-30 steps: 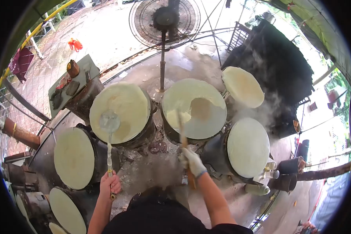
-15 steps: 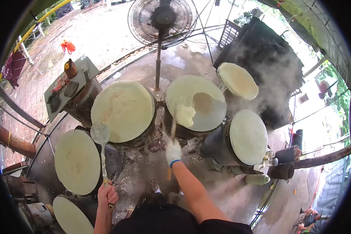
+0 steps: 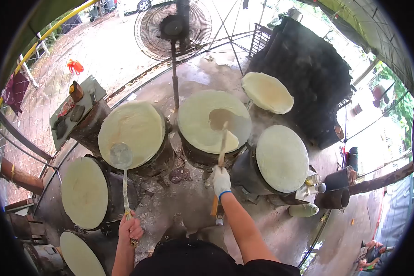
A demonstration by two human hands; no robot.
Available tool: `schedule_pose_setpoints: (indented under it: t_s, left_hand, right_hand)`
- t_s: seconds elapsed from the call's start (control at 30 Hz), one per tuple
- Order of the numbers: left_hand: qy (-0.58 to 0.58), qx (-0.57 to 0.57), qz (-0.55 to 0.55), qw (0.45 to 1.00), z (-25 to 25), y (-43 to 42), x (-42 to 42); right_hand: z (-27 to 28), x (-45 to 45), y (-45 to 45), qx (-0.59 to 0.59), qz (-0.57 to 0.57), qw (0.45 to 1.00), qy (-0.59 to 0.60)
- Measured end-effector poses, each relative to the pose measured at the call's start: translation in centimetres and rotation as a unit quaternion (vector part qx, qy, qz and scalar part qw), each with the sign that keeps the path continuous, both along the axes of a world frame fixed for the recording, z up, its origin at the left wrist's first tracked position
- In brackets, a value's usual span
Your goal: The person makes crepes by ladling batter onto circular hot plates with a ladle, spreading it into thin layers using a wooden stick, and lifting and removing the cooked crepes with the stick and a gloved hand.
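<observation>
My left hand, bare, is closed around the wrapped handle of a long ladle. Its round head overlaps the lower edge of the left-centre griddle, which bears a pale batter sheet; whether they touch I cannot tell. A white glove with a blue cuff covers my right hand, wrapped around a wooden spreader that reaches over the middle griddle. Pale batter lies in a ring there, with a thicker lump beside the spreader and a darker uncoated patch near the centre.
More coated griddles stand around me: left, lower left, right. A round sheet tilts beside a black covered stack. A standing fan is ahead. Jars and a bottle are at right.
My right hand and the spreader have moved right across the middle griddle. The batter covers more of its right side, and the uncoated patch is smaller. The ladle head now overlaps the left-centre griddle more.
</observation>
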State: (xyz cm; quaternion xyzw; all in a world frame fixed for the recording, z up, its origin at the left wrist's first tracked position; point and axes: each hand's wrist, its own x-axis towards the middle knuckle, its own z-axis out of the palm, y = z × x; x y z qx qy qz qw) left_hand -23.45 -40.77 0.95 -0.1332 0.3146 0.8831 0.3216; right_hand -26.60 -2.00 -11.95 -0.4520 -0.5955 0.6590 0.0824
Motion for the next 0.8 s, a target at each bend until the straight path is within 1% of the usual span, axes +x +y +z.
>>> schedule_pose_setpoints:
  t_s: [0.03, 0.07, 0.1, 0.13, 0.23, 0.27, 0.3, 0.33, 0.37, 0.47, 0.5, 0.6, 0.63, 0.67, 0.73, 0.77, 0.8]
  left_hand:
    - [-0.009, 0.007, 0.008, 1.000, 0.1, 1.1, 0.2]
    - [-0.018, 0.016, 0.017, 1.000, 0.2, 2.5, 0.4]
    - [-0.016, 0.028, 0.020, 0.999, 0.2, 4.0, 0.8]
    - [-0.015, 0.039, 0.023, 0.999, 0.3, 5.4, 1.3]
    - [-0.018, 0.058, 0.025, 0.998, 1.1, 10.3, 2.5]
    - [-0.021, 0.061, 0.022, 0.998, 1.3, 12.0, 2.9]
    - [-0.020, 0.064, 0.017, 0.998, 1.6, 13.6, 3.2]
    - [-0.021, 0.068, 0.011, 0.997, 1.7, 15.2, 3.5]
    - [-0.022, 0.070, 0.006, 0.997, 1.8, 16.4, 3.8]
    - [-0.009, 0.078, -0.013, 0.997, 2.5, 20.6, 4.6]
    - [-0.002, 0.080, -0.025, 0.996, 2.4, 21.6, 4.8]
    - [-0.020, 0.066, -0.027, 0.997, 2.8, 24.5, 5.4]
    - [-0.025, 0.060, -0.027, 0.998, 2.9, 25.1, 5.5]
    - [-0.030, 0.053, -0.027, 0.998, 3.1, 25.6, 5.4]
    - [-0.030, 0.043, -0.029, 0.998, 3.3, 26.3, 5.0]
    - [-0.025, 0.040, -0.027, 0.999, 3.3, 26.6, 4.9]
    - [-0.019, 0.038, -0.026, 0.999, 3.2, 26.8, 4.7]
  right_hand:
    - [2.1, 1.0, 0.3, 0.046, 0.087, 0.995, -0.027]
    - [-4.9, 2.2, 1.3, 0.345, 0.200, 0.917, 0.025]
    - [-4.7, 4.2, 1.3, 0.223, 0.232, 0.947, -0.003]
    - [-3.1, 5.6, 1.6, 0.095, 0.260, 0.960, -0.032]
    - [0.8, 7.7, 7.2, -0.001, 0.134, 0.991, -0.004]
    - [0.6, 7.1, 10.1, 0.045, 0.154, 0.987, -0.024]
    - [-0.9, 6.2, 12.9, 0.114, 0.169, 0.979, -0.021]
    - [-0.8, 5.3, 15.0, 0.183, 0.182, 0.966, -0.018]
    - [-0.8, 5.2, 16.2, 0.136, 0.203, 0.968, -0.048]
    - [-0.3, 9.1, 17.0, 0.194, 0.390, 0.899, -0.043]
    - [-0.1, 8.9, 17.3, 0.130, 0.340, 0.927, -0.094]
    - [0.7, 4.6, 20.6, 0.230, 0.242, 0.938, -0.095]
    - [2.6, 2.7, 21.0, 0.229, 0.209, 0.948, -0.078]
    - [3.3, 1.6, 21.0, 0.244, 0.201, 0.946, -0.077]
    - [2.5, 2.4, 20.3, 0.259, 0.273, 0.926, 0.002]
    - [2.2, 3.9, 19.6, 0.216, 0.331, 0.918, -0.017]
    - [0.0, 6.1, 19.0, 0.248, 0.375, 0.893, -0.015]
